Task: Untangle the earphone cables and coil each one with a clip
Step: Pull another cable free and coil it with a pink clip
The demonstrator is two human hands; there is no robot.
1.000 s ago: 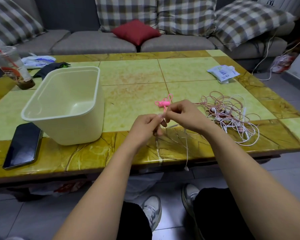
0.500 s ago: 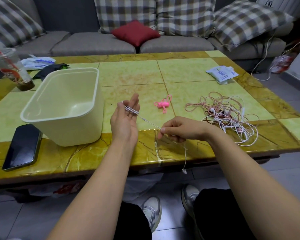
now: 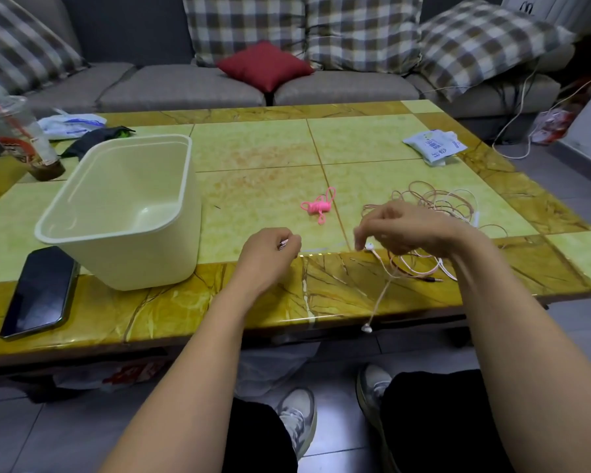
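I have the left hand (image 3: 270, 254) just inside the near edge of the counter (image 3: 253, 148), fingers curled and pinching a cable end (image 3: 284, 243) that pokes out between them. I judge it is held there to anchor one earphone while the rest is worked free. The right hand (image 3: 403, 227) hangs to its right, the two hands apart, its fingers drooping over the tangle of earphone cables (image 3: 437, 203) that lies toward the near right corner. That hand is blurred, and I cannot tell whether it grips a strand or only hovers. An earbud (image 3: 369, 247) lies right below its fingertips, and a second earbud (image 3: 366, 328) dangles on its strand over the near edge, which suggests to me that one line is partly drawn out of the knot. The pink clip (image 3: 318, 207) lies mid-counter, just beyond the gap between the hands, handy for when a coil is ready. The cream tub (image 3: 116, 213) stands toward the near left, probably to take finished coils, with a phone (image 3: 38, 291) beside it at the near left corner.
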